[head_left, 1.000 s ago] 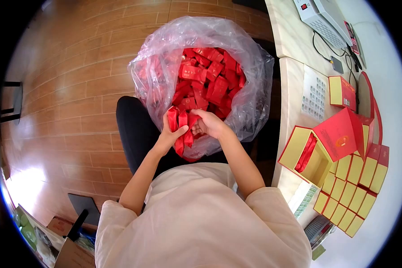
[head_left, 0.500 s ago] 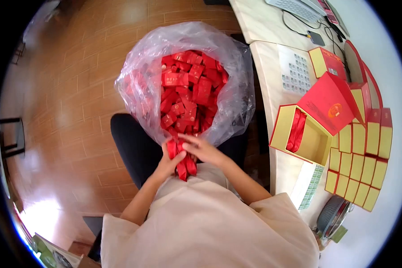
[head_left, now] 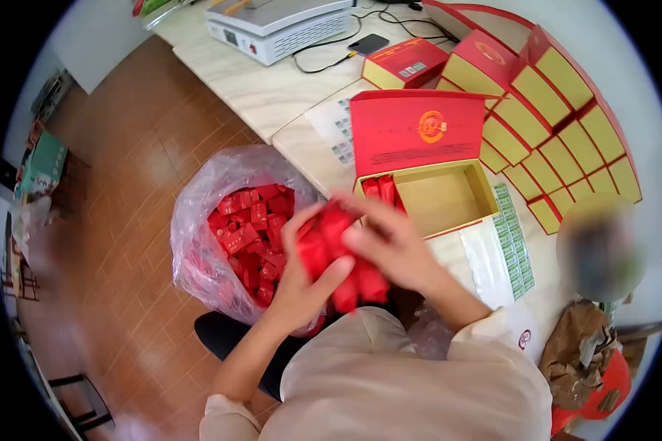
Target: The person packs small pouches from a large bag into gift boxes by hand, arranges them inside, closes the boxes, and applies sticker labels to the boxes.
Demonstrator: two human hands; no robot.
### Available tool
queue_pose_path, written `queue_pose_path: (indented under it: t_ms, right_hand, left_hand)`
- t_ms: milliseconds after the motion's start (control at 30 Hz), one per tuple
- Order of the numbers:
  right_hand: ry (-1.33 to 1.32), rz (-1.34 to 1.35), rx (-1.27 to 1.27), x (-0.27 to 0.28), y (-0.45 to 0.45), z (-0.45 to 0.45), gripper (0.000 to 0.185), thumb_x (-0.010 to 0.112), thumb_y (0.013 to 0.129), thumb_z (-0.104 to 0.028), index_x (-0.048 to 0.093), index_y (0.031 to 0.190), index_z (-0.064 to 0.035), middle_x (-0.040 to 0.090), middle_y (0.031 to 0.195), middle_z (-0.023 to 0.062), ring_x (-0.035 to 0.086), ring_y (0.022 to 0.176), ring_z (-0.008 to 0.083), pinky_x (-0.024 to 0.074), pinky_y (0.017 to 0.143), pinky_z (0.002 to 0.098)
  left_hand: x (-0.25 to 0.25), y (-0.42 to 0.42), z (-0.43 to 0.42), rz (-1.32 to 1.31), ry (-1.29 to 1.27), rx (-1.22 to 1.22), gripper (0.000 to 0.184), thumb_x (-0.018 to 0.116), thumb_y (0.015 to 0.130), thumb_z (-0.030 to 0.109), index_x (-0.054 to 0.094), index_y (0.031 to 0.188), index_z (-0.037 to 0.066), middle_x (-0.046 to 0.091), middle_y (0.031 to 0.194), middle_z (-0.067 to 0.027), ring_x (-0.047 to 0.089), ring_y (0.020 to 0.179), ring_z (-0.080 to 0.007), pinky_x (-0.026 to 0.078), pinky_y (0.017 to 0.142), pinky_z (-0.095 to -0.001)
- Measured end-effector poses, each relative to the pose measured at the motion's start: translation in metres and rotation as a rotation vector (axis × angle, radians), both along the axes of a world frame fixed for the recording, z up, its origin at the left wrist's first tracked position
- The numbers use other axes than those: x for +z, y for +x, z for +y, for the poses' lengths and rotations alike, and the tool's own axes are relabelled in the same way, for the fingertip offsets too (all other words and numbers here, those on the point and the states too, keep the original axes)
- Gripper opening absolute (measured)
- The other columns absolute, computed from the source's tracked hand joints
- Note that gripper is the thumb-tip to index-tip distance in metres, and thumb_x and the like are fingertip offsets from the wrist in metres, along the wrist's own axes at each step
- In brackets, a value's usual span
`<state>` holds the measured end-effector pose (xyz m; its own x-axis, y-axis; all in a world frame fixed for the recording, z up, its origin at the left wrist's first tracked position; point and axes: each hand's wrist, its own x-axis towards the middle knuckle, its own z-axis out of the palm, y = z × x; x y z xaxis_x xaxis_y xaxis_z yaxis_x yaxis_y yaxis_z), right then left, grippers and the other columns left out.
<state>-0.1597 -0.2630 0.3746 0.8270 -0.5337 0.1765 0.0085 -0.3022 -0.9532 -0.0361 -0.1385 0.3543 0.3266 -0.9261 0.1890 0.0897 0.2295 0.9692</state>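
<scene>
Both of my hands are closed around a bunch of small red packets [head_left: 362,283], blurred by motion, in front of my body. My left hand [head_left: 299,283] grips the bunch from the left side, thumb across it. From the right, my right hand [head_left: 401,246] presses on the same packets. Just beyond them on the table lies an open red and gold box [head_left: 485,192], its lid [head_left: 397,136] tilted back. A few red packets [head_left: 379,188] stand along the box's left end. A clear plastic bag [head_left: 191,242] full of red packets [head_left: 246,239] sits to the left.
Gold-sided red boxes [head_left: 559,165] are stacked at the right against the wall. Sticker sheets [head_left: 513,242] lie beside the open box. A phone [head_left: 369,44], cables and a white appliance [head_left: 279,33] are at the back. Crumpled brown paper [head_left: 577,353] sits at lower right.
My view has turned right toward the table. My hands, with the red packets between them, have moved from the bag's near edge to close by the open box.
</scene>
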Motion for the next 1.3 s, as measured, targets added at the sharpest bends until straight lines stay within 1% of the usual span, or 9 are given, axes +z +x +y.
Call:
queue_pose_path:
  t_ms: [133,267,400,500,567,833,967,1100,1300]
  right_hand:
    - [0.056,-0.108,-0.232,0.032,-0.042,-0.060,0.045,0.056,0.096,-0.027,0.049,0.136,-0.0072,0.058,0.109,0.0038,0.052,0.101,0.0101,0.0415,0.089,0.0232]
    - [0.240,-0.138,-0.335,0.015,-0.069,-0.107,0.044,0.054,0.097,-0.028,0.051,0.134,-0.0042,0.059,0.116,0.0067,0.052,0.107,0.0097,0.0419,0.091,0.0234]
    - [0.229,0.020,-0.346,-0.035,-0.082,-0.130,0.044,0.053,0.098,-0.029,0.051,0.132,-0.0009,0.059,0.117,0.0084,0.052,0.107,0.0112,0.0419,0.092,0.0258]
    - [0.253,0.020,-0.319,-0.049,-0.083,-0.127,0.042,0.055,0.097,-0.030,0.053,0.127,-0.0002,0.060,0.108,0.0069,0.053,0.101,0.0113,0.0428,0.090,0.0267]
    - [0.269,0.013,-0.301,-0.049,-0.086,-0.126,0.042,0.056,0.096,-0.031,0.054,0.124,0.0000,0.060,0.104,0.0060,0.053,0.097,0.0113,0.0433,0.088,0.0270]
    - [0.072,0.226,-0.244,-0.040,-0.078,-0.119,0.043,0.057,0.094,-0.029,0.050,0.126,-0.0017,0.059,0.109,0.0136,0.058,0.093,0.0195,0.0471,0.083,0.0307]
    - [0.030,0.306,-0.311,-0.034,-0.073,-0.106,0.052,0.059,0.093,-0.018,0.035,0.136,-0.0029,0.056,0.117,0.0179,0.063,0.093,0.0269,0.0502,0.081,0.0372]
    - [-0.334,0.291,-0.297,-0.058,-0.073,-0.114,0.047,0.065,0.089,-0.014,0.037,0.123,0.0012,0.060,0.107,0.0204,0.065,0.091,0.0329,0.0506,0.080,0.0403]
    - [-0.179,0.425,-0.415,-0.047,-0.071,-0.113,0.035,0.056,0.095,-0.027,0.046,0.113,0.0013,0.064,0.088,0.0166,0.065,0.082,0.0241,0.0501,0.073,0.0354]
  left_hand:
    - [0.017,-0.027,-0.102,-0.215,-0.081,-0.077,0.067,0.062,0.091,0.027,0.023,0.138,0.003,0.034,0.136,-0.0197,0.036,0.130,-0.0289,0.030,0.108,-0.0382]
    - [-0.003,-0.052,-0.166,-0.377,-0.002,-0.038,0.061,0.058,0.093,0.033,0.025,0.138,0.007,0.040,0.129,-0.0182,0.037,0.127,-0.0285,0.030,0.107,-0.0384]
    - [-0.025,-0.061,-0.172,-0.873,0.003,0.213,0.058,0.061,0.088,0.036,0.041,0.127,-0.002,0.041,0.122,-0.0220,0.042,0.114,-0.0376,0.034,0.099,-0.0464]
    - [-0.030,-0.059,-0.160,-0.961,0.073,0.217,0.051,0.061,0.087,0.039,0.052,0.114,-0.002,0.047,0.112,-0.0173,0.045,0.105,-0.0334,0.035,0.091,-0.0447]
    - [-0.027,-0.054,-0.159,-0.968,0.087,0.227,0.040,0.059,0.088,0.037,0.057,0.101,0.000,0.051,0.100,-0.0117,0.047,0.098,-0.0306,0.036,0.086,-0.0423]
    - [-0.033,-0.051,-0.157,-0.898,0.030,0.266,0.031,0.056,0.092,0.028,0.058,0.112,0.005,0.052,0.104,-0.0130,0.047,0.099,-0.0315,0.037,0.086,-0.0436]
    - [-0.036,-0.056,-0.160,-1.147,0.093,0.323,0.043,0.066,0.083,0.017,0.053,0.123,0.009,0.048,0.110,-0.0137,0.047,0.100,-0.0316,0.039,0.088,-0.0415]
    - [-0.038,-0.053,-0.162,-1.171,0.060,0.324,0.051,0.071,0.076,0.015,0.052,0.124,0.009,0.048,0.110,-0.0130,0.049,0.098,-0.0293,0.042,0.084,-0.0404]
    - [-0.035,-0.027,-0.113,-0.764,-0.032,0.387,0.039,0.055,0.090,0.012,0.047,0.127,0.004,0.047,0.121,-0.0172,0.046,0.113,-0.0343,0.038,0.096,-0.0409]
